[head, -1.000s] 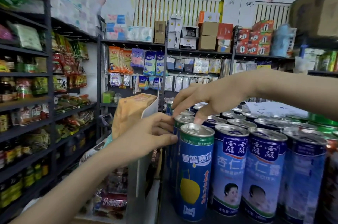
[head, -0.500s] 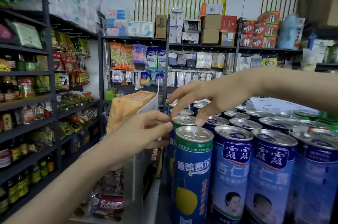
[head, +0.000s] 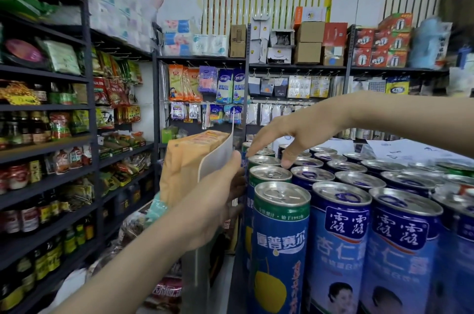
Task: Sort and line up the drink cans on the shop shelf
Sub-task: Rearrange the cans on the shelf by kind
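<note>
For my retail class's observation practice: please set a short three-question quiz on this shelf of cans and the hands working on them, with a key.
1. True or false: the right hand is above the cans, fingers pointing down.
2. What is pictured on the front green-rimmed can? A: a yellow fruit. B: a face. C: a strawberry.
3. Fill in: the blue cans stand to the ____ of the green-rimmed column.

Key: 1 true; 2 A; 3 right.
</note>
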Motion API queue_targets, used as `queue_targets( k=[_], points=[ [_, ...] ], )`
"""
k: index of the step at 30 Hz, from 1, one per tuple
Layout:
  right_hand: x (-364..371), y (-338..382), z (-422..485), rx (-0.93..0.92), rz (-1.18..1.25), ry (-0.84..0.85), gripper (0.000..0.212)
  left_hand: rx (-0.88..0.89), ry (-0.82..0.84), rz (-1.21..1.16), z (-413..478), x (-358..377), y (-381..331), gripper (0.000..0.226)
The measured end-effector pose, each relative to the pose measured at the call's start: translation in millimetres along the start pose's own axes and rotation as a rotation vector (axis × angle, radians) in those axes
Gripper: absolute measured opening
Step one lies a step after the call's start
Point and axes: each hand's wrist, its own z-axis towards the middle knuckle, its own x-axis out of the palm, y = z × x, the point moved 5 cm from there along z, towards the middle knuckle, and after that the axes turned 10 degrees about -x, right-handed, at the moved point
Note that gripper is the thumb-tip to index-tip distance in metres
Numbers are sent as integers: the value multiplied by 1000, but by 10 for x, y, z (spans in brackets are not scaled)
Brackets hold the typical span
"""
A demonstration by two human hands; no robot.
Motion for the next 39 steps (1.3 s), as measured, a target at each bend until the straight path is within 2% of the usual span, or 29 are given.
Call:
queue_targets(
  k=[3, 10, 13, 17, 19, 22, 24, 26, 28, 30, 36, 39],
  points=[
    [16, 12, 38, -49, -50, -29, 58, -30, 40, -12, 61, -5, 51, 65],
    [33, -27, 91, -68, -228, -59, 55, -67, 49, -15, 120, -18, 117, 84],
    [27, -28, 99, -53, -245, -34, 54, 1, 86, -64, 43, -50, 88, 91],
    [30, -38, 72, 13, -232, 5, 56, 175, 139, -94, -245, -173, -189, 105],
    [17, -57, 32, 55, -122, 21, 55, 300, 66, 51, -337, -285, -419, 94],
    [-84, -99, 7, 88, 59, -46, 48, 620, -230, 596, -358, -386, -805, 41],
    [-160, -158, 66, 99, 65, -133, 45, 747, -358, 939, -231, -369, -1002, 31],
    [-173, -231, 174, 138, 66, -164, 43, 667, -315, 1274, 51, -298, -1097, 31],
    [-167, -339, 305, 178, 71, -159, 43, 484, -213, 1590, 360, -240, -1093, 31],
    [-178, -404, 415, 201, 46, -157, 43, 334, -168, 1763, 576, -250, -1093, 35],
    [-184, -506, 662, 269, 4, -84, 48, 202, -87, 1736, 742, -320, -1028, 40],
    [-160, -583, 708, 280, 94, -91, 45, 172, -54, 1687, 734, -323, -982, 40]
  ],
)
